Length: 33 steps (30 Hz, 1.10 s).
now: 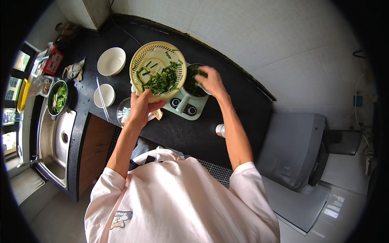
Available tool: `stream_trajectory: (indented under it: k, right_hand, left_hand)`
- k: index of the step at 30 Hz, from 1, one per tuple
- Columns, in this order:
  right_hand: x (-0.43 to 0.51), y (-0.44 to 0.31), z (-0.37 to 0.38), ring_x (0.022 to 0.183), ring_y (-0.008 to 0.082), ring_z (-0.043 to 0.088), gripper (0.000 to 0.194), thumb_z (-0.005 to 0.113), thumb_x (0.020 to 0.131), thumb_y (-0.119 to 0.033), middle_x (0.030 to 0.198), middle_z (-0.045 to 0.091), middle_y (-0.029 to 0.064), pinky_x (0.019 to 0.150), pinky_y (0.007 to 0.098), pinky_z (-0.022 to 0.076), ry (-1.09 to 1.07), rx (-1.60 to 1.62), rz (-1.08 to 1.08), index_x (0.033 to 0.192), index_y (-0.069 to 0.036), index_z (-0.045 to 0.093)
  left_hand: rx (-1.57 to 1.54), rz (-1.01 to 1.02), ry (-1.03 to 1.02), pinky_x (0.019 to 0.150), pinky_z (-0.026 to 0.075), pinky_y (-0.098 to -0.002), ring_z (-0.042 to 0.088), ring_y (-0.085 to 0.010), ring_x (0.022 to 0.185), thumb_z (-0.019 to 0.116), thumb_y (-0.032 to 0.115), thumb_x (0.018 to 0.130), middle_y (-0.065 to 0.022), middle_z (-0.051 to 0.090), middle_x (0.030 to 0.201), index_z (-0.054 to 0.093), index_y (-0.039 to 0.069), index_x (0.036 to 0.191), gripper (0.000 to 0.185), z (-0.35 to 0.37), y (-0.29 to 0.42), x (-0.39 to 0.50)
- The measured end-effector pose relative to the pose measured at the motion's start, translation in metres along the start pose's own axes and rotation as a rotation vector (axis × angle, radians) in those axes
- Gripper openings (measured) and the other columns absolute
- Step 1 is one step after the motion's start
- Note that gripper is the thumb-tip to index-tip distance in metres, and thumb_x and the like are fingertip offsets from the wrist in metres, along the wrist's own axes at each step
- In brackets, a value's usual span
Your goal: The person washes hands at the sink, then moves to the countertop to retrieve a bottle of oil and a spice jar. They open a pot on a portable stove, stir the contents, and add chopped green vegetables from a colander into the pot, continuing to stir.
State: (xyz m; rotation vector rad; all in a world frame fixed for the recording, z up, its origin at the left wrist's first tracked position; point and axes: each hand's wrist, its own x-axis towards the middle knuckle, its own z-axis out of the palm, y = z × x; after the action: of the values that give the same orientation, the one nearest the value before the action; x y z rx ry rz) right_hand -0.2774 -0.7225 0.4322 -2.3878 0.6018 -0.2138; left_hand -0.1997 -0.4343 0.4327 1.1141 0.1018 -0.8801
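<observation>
My left hand grips the near rim of a yellow plastic colander, which holds chopped green vegetable pieces mostly on its right side. Over a pot with a light green handle is my right hand, its fingers blurred and slightly spread. Dark greens lie inside the pot; whether the fingers hold any cannot be told. The pot stands on a mint-green electric cooker with two round knobs, partly covered by the colander. A glass lid and a cloth lie partly behind my left hand.
Left are a large white bowl, a small bowl with chopsticks across it, and a crumpled cloth. A dark-rimmed container of leafy greens stands beside the steel sink. A white-capped container is near my right forearm.
</observation>
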Motion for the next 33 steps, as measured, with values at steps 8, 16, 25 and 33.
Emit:
stream_trajectory:
  k: [8,16,25,33]
  right_hand:
    - [0.001,0.029,0.001,0.093,0.0209,0.076,0.024,0.071,0.093,-0.011,0.101,0.080,0.0166,0.081,0.0324,0.0578,0.038,0.150,0.101,0.113,0.002,0.077]
    - [-0.010,-0.040,0.016,0.084,0.0150,0.073,0.019,0.063,0.098,-0.004,0.098,0.077,0.0100,0.074,0.0272,0.0597,0.098,0.531,-0.086,0.111,0.002,0.075]
    - [-0.014,-0.080,0.044,0.113,0.0299,0.064,0.018,0.077,0.087,-0.010,0.112,0.073,0.0106,0.104,0.0425,0.0492,-0.307,-0.174,-0.654,0.103,-0.002,0.075]
    - [-0.006,-0.074,0.020,0.129,0.0392,0.054,0.063,0.077,0.092,-0.038,0.144,0.052,0.0234,0.109,0.0518,0.0468,-0.189,-0.320,-0.269,0.138,0.001,0.058]
  left_hand:
    - [0.020,0.063,0.000,0.073,0.069,-0.0393,0.077,-0.0333,0.082,0.050,0.010,0.096,-0.0298,0.070,0.107,0.049,-0.018,0.125,0.040,0.001,0.001,-0.001]
    - [0.075,-0.025,-0.030,0.074,0.069,-0.0436,0.077,-0.0373,0.084,0.057,0.012,0.098,-0.0299,0.065,0.113,0.030,-0.007,0.124,0.042,0.007,-0.010,0.003]
    - [0.093,-0.041,-0.067,0.078,0.069,-0.0445,0.075,-0.0376,0.091,0.056,0.011,0.100,-0.0272,0.063,0.115,0.033,-0.004,0.127,0.039,0.020,-0.012,-0.006]
    - [0.082,0.027,-0.011,0.078,0.069,-0.0431,0.076,-0.0381,0.094,0.058,0.015,0.100,-0.0285,0.063,0.120,0.030,-0.005,0.130,0.045,0.024,-0.017,-0.005]
